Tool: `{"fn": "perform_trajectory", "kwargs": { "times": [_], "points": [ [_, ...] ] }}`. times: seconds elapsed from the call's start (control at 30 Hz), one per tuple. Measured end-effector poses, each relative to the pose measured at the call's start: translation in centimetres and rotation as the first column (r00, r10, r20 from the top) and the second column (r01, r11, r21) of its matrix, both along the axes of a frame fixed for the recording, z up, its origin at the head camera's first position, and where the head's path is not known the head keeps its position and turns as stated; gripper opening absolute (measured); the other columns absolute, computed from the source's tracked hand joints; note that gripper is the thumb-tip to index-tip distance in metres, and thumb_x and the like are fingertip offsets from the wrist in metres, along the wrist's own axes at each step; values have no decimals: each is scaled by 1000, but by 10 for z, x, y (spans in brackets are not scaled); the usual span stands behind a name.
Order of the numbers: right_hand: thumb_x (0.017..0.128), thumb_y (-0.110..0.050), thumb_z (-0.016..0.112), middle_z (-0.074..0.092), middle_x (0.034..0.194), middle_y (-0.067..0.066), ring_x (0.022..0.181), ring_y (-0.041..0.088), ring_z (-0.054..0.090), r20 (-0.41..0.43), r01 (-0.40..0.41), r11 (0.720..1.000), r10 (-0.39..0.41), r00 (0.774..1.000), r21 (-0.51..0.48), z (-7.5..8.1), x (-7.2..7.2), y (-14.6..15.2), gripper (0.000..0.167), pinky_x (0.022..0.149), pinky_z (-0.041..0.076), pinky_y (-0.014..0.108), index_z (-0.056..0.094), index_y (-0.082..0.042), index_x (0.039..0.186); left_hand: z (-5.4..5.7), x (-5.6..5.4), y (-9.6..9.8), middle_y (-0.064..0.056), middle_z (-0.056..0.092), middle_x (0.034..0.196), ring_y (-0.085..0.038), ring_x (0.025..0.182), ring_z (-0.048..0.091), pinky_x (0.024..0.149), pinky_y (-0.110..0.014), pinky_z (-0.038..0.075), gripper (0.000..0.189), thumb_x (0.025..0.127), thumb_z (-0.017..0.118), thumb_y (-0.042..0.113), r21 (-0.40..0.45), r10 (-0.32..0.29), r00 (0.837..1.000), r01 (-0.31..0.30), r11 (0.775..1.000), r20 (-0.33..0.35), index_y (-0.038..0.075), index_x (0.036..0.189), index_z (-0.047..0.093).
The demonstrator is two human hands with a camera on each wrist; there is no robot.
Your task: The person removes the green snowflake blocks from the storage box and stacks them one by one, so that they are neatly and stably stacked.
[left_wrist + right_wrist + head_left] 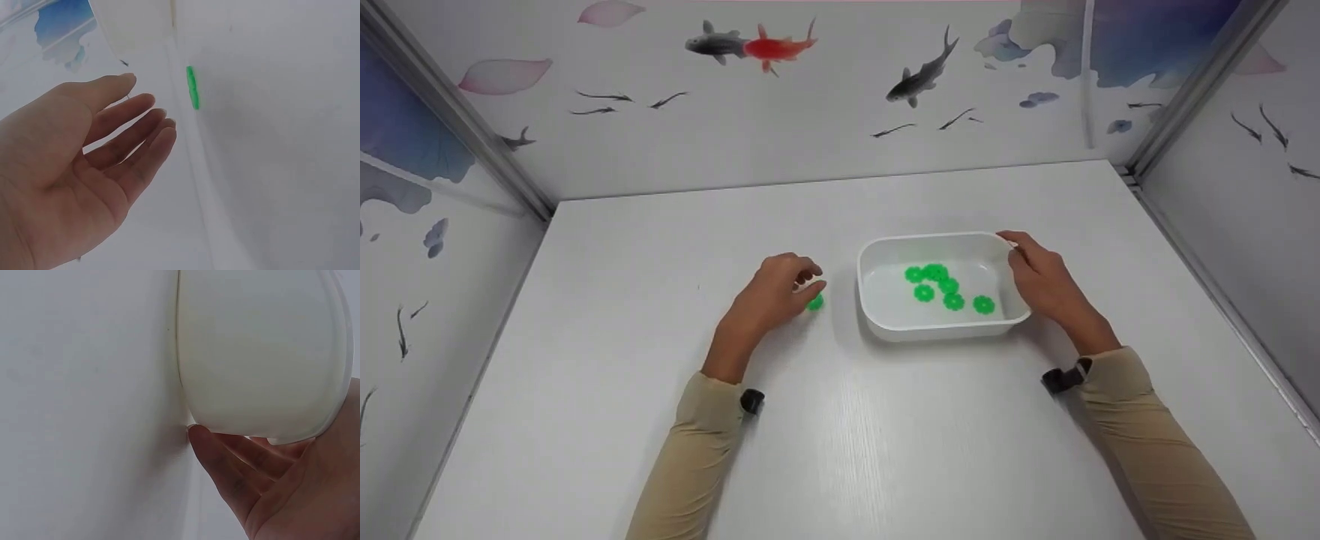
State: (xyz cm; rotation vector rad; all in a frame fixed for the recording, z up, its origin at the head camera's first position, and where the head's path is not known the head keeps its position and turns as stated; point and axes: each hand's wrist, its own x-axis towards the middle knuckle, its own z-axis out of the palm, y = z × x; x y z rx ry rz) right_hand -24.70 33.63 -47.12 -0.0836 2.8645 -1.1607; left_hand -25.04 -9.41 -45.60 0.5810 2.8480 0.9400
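My right hand [1046, 281] grips the right end of a white plastic tub [937, 330]. In the right wrist view its fingers [225, 467] bend against the tub's outer wall [259, 354]. Several green flower-shaped discs [924, 292] lie on the tub's floor, some overlapping. Left of the tub, my left hand [776, 289] hovers over one more green disc [815, 303], which it partly hides in the head view. Seen from the left wrist, that disc [192, 88] lies flat on the table, apart from the loosely bent fingertips, and the hand holds nothing.
A white table [847, 450] carries everything. Upright white panels printed with fish [926, 75] and petals close off the back and both sides, with metal posts [1207, 90] at the corners. Dark wrist devices [1065, 379] sit at both sleeve cuffs.
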Motion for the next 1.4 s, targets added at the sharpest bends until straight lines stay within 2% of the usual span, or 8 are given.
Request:
{"fn": "perform_trajectory", "kwargs": {
  "times": [0.13,0.33,0.43,0.6,0.8,1.07,1.23,1.4],
  "points": [
    [117,-35,29,53,162,23,144,43,54,-3,2,1000,-2,1000,-2,1,0,0,53,120,41,68,43,-15,164,6,2,4,-13,75,122,-28,114,71,102,-40,62,31,106,71,23,49,-2,999,4,999,-41,4,130,76],
    [117,-37,28,50,165,22,150,43,49,10,5,1000,-5,1000,5,1,0,0,54,124,38,69,42,-15,164,12,5,15,-12,76,121,-29,113,74,101,-40,63,29,107,70,18,114,-30,994,42,993,-105,5,132,75],
    [117,-36,28,51,163,23,148,43,51,3,0,1000,0,1000,5,0,-1,0,54,123,39,68,42,-15,164,15,8,23,-12,76,121,-29,113,74,100,-40,63,29,107,69,17,151,-52,991,71,986,-125,5,133,74],
    [117,-36,28,57,156,25,135,40,57,-14,-6,1000,6,1000,-1,-1,-2,1,53,115,45,64,43,-14,164,20,13,36,-12,76,127,-24,115,74,102,-41,63,30,107,69,17,248,-137,984,162,955,-115,6,135,72],
    [117,-36,29,57,155,25,132,40,57,-2,3,1000,-3,1000,-7,0,-2,1,53,114,45,64,42,-15,164,24,16,54,-8,76,129,-22,117,74,103,-42,63,31,106,70,16,327,-219,970,243,913,-110,8,136,72],
    [116,-36,32,56,156,23,134,41,56,37,28,998,-26,999,-56,0,-3,5,52,115,44,63,43,-19,164,17,12,82,-11,75,128,-21,116,75,103,-40,63,33,105,72,15,332,-300,950,313,890,-89,7,137,70],
    [116,-37,33,54,158,23,139,42,54,77,32,996,-26,997,-84,1,-2,7,52,117,44,63,42,-20,165,12,9,97,-12,74,131,-22,119,73,105,-33,61,36,104,73,15,301,-328,943,330,895,-58,8,140,68],
    [117,-39,35,51,161,22,144,42,51,109,28,993,-15,994,-115,1,-3,8,52,119,43,63,41,-20,165,10,8,109,-17,72,133,-29,121,72,107,-37,60,39,103,74,11,254,-352,935,350,902,-40,4,141,66]
  ]
}}
